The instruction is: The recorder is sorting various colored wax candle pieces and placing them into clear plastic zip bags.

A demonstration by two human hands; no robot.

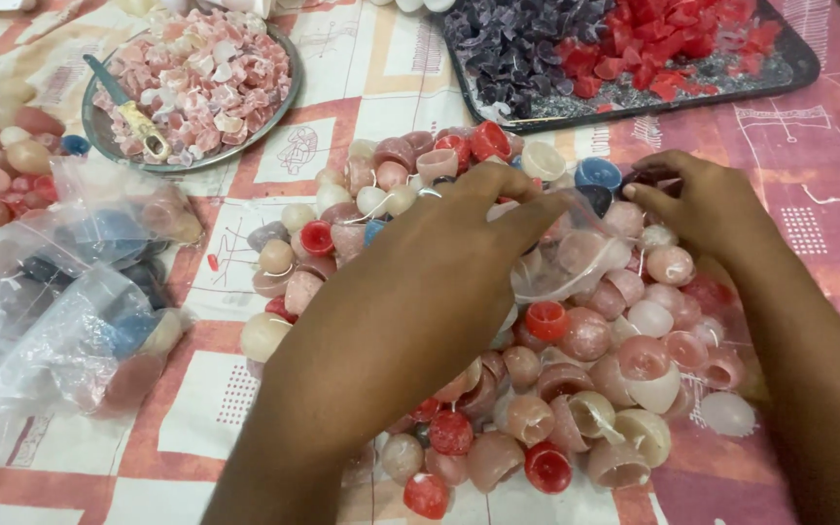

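A heap of small round wax candles (576,389) in pink, cream, red and blue lies on the patterned cloth in front of me. My left hand (459,253) reaches across the heap and pinches the edge of a clear plastic bag (576,258) that holds a few candles. My right hand (702,199) grips the bag's other edge at the far right of the heap, with a dark candle near its fingertips.
A round metal plate (284,107) of pink wax chips with a knife (128,109) stands at the back left. A dark tray (789,73) of purple and red wax pieces sits at the back right. Filled plastic bags (70,301) and loose candles (2,156) lie left.
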